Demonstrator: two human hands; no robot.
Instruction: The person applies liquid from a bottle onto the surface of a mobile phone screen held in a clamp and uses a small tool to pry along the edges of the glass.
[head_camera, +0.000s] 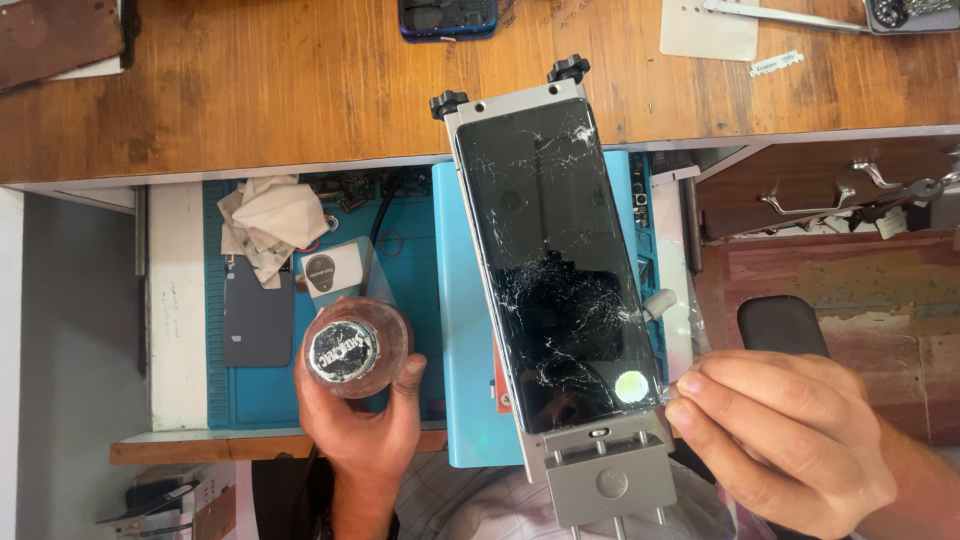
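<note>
The left hand (360, 420) is gripping a clear bottle (355, 345); the right hand (785, 435) is pinching a film (690, 345) beside the cracked phone (555, 270) clamped in a metal jig (605, 485), a crumpled cloth (270, 225) lying nearby.

Both hands, left hand (362, 425) and right hand (785, 435), bare, ringless; forearms unsleeved; pale checked shirt (480, 505) at the torso.

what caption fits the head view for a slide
Left hand holds a clear bottle; right hand touches a cracked phone clamped in a metal jig.
</note>
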